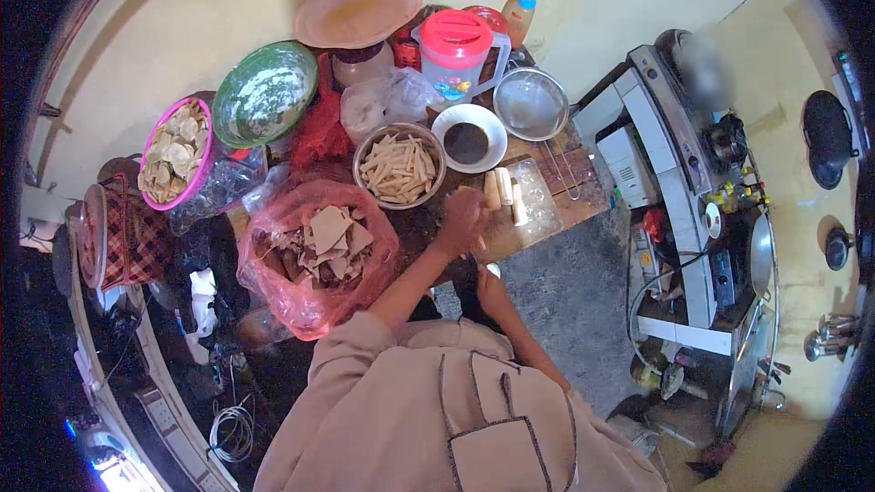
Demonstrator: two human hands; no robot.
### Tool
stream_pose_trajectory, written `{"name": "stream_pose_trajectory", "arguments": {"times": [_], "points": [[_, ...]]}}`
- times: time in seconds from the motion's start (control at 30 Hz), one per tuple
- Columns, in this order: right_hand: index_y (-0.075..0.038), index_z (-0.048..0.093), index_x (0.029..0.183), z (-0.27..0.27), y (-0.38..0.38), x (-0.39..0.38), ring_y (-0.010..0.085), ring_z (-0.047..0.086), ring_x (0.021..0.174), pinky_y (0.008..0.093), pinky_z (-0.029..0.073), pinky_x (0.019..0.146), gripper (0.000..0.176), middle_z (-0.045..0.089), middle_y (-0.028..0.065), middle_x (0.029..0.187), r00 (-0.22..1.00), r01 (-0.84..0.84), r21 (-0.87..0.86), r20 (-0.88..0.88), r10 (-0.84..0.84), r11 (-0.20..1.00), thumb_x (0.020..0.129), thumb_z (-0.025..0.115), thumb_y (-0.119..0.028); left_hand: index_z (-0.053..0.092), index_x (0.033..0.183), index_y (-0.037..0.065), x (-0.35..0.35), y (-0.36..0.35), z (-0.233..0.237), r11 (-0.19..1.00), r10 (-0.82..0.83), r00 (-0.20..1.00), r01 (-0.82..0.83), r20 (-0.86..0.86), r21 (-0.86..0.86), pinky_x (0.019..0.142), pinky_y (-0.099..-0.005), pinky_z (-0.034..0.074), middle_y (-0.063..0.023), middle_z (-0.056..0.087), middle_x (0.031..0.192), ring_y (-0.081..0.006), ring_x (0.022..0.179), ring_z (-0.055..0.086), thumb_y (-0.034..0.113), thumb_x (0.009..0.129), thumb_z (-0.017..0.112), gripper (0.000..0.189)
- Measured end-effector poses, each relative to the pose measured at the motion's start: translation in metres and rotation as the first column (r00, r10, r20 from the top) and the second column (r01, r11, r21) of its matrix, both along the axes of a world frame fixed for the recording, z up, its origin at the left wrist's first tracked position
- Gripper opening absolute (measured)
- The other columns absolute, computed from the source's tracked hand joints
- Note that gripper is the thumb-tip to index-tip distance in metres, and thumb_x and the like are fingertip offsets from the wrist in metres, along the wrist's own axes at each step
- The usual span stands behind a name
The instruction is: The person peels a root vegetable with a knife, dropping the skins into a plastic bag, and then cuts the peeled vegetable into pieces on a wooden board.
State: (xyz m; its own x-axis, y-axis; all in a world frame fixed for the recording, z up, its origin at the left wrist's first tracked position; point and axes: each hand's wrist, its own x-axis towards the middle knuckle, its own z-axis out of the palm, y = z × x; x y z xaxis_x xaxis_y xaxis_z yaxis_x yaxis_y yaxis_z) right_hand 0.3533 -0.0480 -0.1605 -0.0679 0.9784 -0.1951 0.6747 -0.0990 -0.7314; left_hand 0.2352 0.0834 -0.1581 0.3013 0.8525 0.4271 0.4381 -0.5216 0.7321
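Note:
My left hand is at the front edge of the table, its fingers bent and close together; what lies under them is hidden. Just right of it, several pale rolls rest on a light board. My right hand is lower, in front of the table edge, with curled fingers. A small white patch shows at its fingertips, too small to name. Behind my left hand stands a metal bowl of pale sticks. A white bowl of dark liquid is beside it.
At left, a red plastic bag holds broken flat sheets. Beyond are a pink basket of chips, a green basin, a pink-lidded pitcher and a wire strainer. A stove stands at right.

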Motion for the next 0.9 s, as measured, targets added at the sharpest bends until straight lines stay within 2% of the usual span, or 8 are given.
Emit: {"name": "stream_pose_trajectory", "arguments": {"times": [0.03,0.13,0.23,0.43,0.63,0.73,0.83,0.9], "points": [[0.003,0.052,0.093,0.004,-0.005,0.002,0.0443,0.052,0.083,0.0494,0.041,0.07,0.044,0.055,0.0276,0.085,1.0,0.006,-0.056,0.031,-0.005,0.998,0.092,0.023,-0.031,0.05,0.091,0.004,-0.015,-0.002,0.019,0.997,0.068,0.993,-0.063,0.092,-0.052,0.081,-0.0417,0.037,-0.0157,0.051,0.093,-0.035,0.091,0.047,0.023,0.074,0.054,0.027],[0.003,0.052,0.09,0.005,-0.012,0.009,0.044,0.052,0.083,0.0486,0.041,0.07,0.043,0.056,0.0269,0.083,0.995,0.026,-0.147,0.095,-0.012,0.989,0.092,0.024,-0.03,0.052,0.086,0.004,-0.044,-0.024,0.026,0.95,0.276,0.96,-0.265,0.048,-0.164,0.074,-0.0396,0.04,-0.0139,0.052,0.086,-0.0335,0.084,0.049,0.017,0.073,0.054,0.018],[0.003,0.052,0.088,0.0,-0.007,0.011,0.0439,0.052,0.083,0.0487,0.042,0.069,0.042,0.056,0.0263,0.082,0.998,0.014,-0.077,0.057,-0.01,0.997,0.092,0.025,-0.03,0.053,0.089,0.006,-0.058,-0.048,0.025,0.977,0.099,0.956,-0.147,-0.276,-0.157,0.073,-0.0387,0.041,-0.0122,0.051,0.084,-0.0304,0.083,0.049,0.015,0.072,0.057,0.019],[0.002,0.053,0.091,0.0,-0.001,0.007,0.0447,0.052,0.082,0.0477,0.042,0.068,0.042,0.056,0.0264,0.085,0.985,0.054,-0.106,0.17,-0.035,0.993,0.092,0.026,-0.031,0.055,0.089,0.009,-0.05,-0.068,0.017,0.997,-0.076,0.861,0.048,-0.503,-0.067,0.071,-0.0376,0.045,-0.0084,0.051,0.088,-0.0267,0.084,0.051,0.018,0.069,0.061,0.023],[0.004,0.053,0.093,-0.009,0.009,0.02,0.0465,0.049,0.086,0.0472,0.04,0.071,0.047,0.054,0.0296,0.088,0.99,0.139,0.011,0.0,-0.139,0.99,0.092,0.025,-0.035,0.054,0.096,0.011,-0.051,-0.053,-0.014,0.99,-0.101,0.896,0.134,-0.433,0.046,0.069,-0.0356,0.049,-0.008,0.051,0.095,-0.028,0.087,0.052,0.011,0.071,0.056,0.025],[0.004,0.052,0.094,0.01,0.016,0.023,0.0465,0.048,0.089,0.047,0.038,0.073,0.049,0.053,0.0305,0.09,0.969,0.239,0.032,-0.066,-0.236,0.971,0.092,0.024,-0.035,0.051,0.1,0.008,-0.04,-0.043,-0.015,0.994,-0.109,0.971,0.111,-0.214,-0.002,0.072,-0.0353,0.048,-0.0093,0.051,0.097,-0.0281,0.089,0.052,0.011,0.071,0.054,0.029],[0.005,0.052,0.093,0.016,0.02,0.029,0.0462,0.048,0.087,0.0465,0.038,0.073,0.05,0.052,0.0302,0.089,0.96,0.281,0.004,-0.019,-0.281,0.96,0.092,0.023,-0.035,0.049,0.101,0.005,-0.044,-0.031,-0.005,0.941,-0.096,0.851,0.246,-0.516,0.231,0.074,-0.0351,0.047,-0.0099,0.051,0.099,-0.027,0.09,0.053,0.011,0.071,0.053,0.031],[0.005,0.052,0.091,0.016,0.021,0.032,0.0458,0.048,0.085,0.0464,0.037,0.072,0.05,0.052,0.0296,0.087,0.961,0.277,0.015,0.006,-0.277,0.961,0.092,0.023,-0.036,0.05,0.098,0.004,-0.044,-0.025,-0.004,0.945,-0.139,0.83,0.274,-0.54,0.177,0.075,-0.0349,0.047,-0.01,0.052,0.097,-0.0263,0.089,0.054,0.012,0.071,0.053,0.029]]}}
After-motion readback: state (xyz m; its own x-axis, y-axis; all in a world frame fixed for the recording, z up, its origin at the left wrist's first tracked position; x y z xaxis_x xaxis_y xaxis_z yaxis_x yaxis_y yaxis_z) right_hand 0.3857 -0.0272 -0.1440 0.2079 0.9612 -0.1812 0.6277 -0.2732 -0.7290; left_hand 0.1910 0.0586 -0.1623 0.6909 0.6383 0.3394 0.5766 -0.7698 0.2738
